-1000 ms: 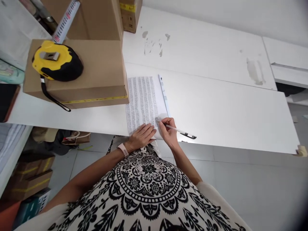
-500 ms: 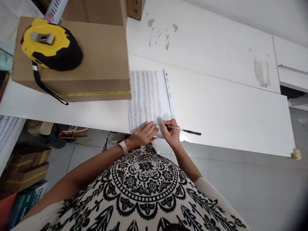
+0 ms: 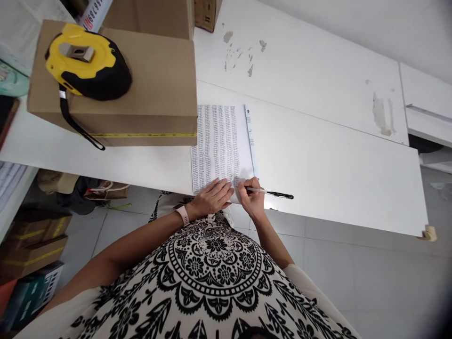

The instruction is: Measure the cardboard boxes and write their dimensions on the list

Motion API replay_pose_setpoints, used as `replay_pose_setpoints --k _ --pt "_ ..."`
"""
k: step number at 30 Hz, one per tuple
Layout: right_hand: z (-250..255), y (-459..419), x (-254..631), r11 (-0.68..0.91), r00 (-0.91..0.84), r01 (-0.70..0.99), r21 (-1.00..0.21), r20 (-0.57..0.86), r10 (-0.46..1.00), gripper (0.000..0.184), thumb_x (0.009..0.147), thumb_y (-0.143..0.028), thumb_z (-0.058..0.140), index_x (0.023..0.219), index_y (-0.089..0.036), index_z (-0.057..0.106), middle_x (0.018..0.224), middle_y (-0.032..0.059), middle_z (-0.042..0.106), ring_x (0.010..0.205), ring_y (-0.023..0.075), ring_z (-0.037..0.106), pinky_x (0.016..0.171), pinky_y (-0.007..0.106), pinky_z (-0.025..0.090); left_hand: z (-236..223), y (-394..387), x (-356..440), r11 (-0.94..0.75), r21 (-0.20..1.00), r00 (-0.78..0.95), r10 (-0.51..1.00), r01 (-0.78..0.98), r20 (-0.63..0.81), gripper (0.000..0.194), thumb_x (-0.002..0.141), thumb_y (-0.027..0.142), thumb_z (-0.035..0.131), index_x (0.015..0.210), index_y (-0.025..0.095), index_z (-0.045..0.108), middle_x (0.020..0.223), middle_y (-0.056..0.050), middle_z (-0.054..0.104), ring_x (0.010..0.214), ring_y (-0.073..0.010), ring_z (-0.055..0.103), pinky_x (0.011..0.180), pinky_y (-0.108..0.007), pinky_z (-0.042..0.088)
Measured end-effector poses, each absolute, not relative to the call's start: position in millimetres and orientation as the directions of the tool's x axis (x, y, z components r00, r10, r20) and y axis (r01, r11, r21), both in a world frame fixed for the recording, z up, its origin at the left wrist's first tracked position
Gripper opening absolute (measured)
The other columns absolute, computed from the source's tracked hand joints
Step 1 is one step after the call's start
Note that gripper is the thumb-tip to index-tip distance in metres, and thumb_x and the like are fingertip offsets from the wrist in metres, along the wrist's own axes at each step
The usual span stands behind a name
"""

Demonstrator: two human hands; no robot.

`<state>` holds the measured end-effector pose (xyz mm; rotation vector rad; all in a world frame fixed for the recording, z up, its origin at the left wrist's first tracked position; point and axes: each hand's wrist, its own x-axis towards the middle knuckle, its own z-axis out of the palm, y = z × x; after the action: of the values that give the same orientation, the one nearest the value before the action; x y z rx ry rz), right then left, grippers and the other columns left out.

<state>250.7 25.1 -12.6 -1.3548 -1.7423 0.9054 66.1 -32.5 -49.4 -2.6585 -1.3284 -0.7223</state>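
A sheet of paper point(image 3: 243, 141) lies on the white table, covered in several columns of small dark handwriting. My left hand point(image 3: 212, 197) rests flat on its lower edge, fingers stretched out. In my right hand point(image 3: 252, 197) is a pen point(image 3: 271, 192) with a clear barrel and a black cap on its rear end. The fingers pinch it near the tip, at the bottom of the rightmost column; the tip itself is hidden by the fingers. A pale blue printed strip point(image 3: 251, 136) shows along the paper's right side.
A cardboard box point(image 3: 158, 75) stands left of the paper, carrying a yellow and black tape measure point(image 3: 88, 63) with a wrist strap. The white table point(image 3: 335, 169) stretches right to a corner guard point(image 3: 429, 233). Bags and boxes point(image 3: 33, 245) sit on the floor at left.
The whole view has shifted slightly, so box and paper appear a little farther right. Both hands keep their places on the paper, and the pen remains in my right hand.
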Motion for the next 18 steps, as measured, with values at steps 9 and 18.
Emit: replay_pose_setpoints --k 9,18 --pt "-16.2 25.3 253.0 0.216 -0.185 0.474 -0.854 0.143 0.972 0.029 0.093 -0.035 0.061 0.072 -0.025 0.043 0.060 -0.0066 0.045 0.051 0.0107 0.042 0.052 0.027 0.038 -49.0 -32.6 66.1 -0.623 0.070 0.520 0.706 0.779 0.481 0.046 0.104 0.043 0.053 0.137 0.012 0.062 0.136 -0.016 0.069 0.133 -0.0285 0.061 0.117 -0.043 0.047" --pt "-15.0 25.5 252.7 0.227 -0.190 0.477 -0.849 0.153 0.970 0.029 0.092 -0.034 0.061 0.072 -0.025 0.043 0.060 -0.0070 0.044 0.050 0.0102 0.042 0.051 0.026 0.037 -51.0 -32.1 66.0 -0.632 0.120 0.521 0.718 0.765 0.462 0.049 0.103 0.043 0.054 0.141 0.012 0.059 0.139 -0.017 0.067 0.135 -0.0290 0.060 0.119 -0.044 0.044"
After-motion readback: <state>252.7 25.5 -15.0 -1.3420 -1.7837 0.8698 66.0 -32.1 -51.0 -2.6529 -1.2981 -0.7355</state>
